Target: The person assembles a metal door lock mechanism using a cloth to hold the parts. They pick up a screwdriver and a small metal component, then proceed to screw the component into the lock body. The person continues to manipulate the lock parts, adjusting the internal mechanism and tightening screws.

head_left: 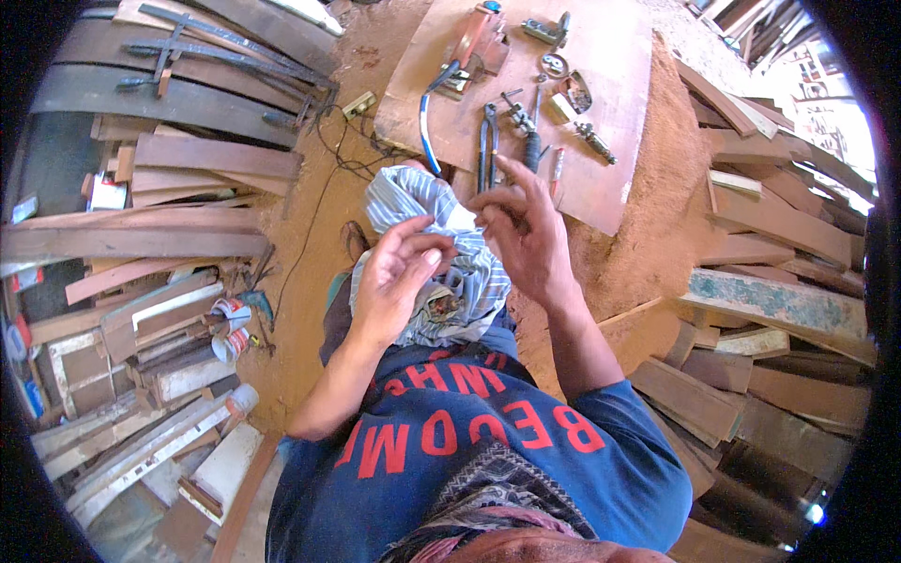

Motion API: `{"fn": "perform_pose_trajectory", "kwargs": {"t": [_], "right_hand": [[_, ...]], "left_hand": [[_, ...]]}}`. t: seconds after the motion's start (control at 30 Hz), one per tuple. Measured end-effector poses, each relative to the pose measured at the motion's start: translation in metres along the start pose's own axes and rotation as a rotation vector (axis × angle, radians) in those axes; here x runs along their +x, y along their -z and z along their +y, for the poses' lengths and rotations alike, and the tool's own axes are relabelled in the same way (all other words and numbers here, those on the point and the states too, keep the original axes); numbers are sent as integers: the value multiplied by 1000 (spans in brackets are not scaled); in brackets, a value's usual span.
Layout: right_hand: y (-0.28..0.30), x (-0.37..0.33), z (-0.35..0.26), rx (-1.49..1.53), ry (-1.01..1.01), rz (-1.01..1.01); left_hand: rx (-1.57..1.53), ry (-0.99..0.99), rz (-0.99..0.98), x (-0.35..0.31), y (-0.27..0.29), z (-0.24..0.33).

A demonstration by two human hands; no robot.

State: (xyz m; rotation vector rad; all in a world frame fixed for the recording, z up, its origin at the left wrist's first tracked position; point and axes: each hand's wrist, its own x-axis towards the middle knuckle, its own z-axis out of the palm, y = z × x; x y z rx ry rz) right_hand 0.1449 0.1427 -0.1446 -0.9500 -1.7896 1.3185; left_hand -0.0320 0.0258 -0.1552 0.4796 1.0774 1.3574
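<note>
Both my hands are raised above a blue-and-white striped cloth (385, 195) bunched over my lap. My left hand (399, 277) has its fingers bent and apart, with the thumb away from them. Nothing shows in its grasp. To its right, my right hand (526, 230) holds its index finger out while the other fingers curl loosely, and I see nothing in them. A dark, patterned patch (439, 308) lies among the cloth's folds below the left hand. Just beyond the right hand are pliers-like long handles (487, 145) and a dark-gripped tool (532, 150).
A board (615, 141) in front carries an orange power tool (477, 42), a metal part with a handle (549, 30) and small pieces. Black cable (324, 183) trails over the sawdust-covered ground. Wood planks (197, 155) are stacked left; more timber (779, 300) is piled right.
</note>
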Motion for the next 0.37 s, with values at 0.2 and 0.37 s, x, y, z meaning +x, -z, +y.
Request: {"fn": "perform_pose_trajectory", "kwargs": {"t": [0.2, 0.37], "right_hand": [[-23, -26, -44, 143, 24, 37], [-9, -28, -46, 93, 145, -153]], "left_hand": [[-65, -40, -77, -16, -20, 21], [-211, 97, -157, -30, -15, 32]]}}
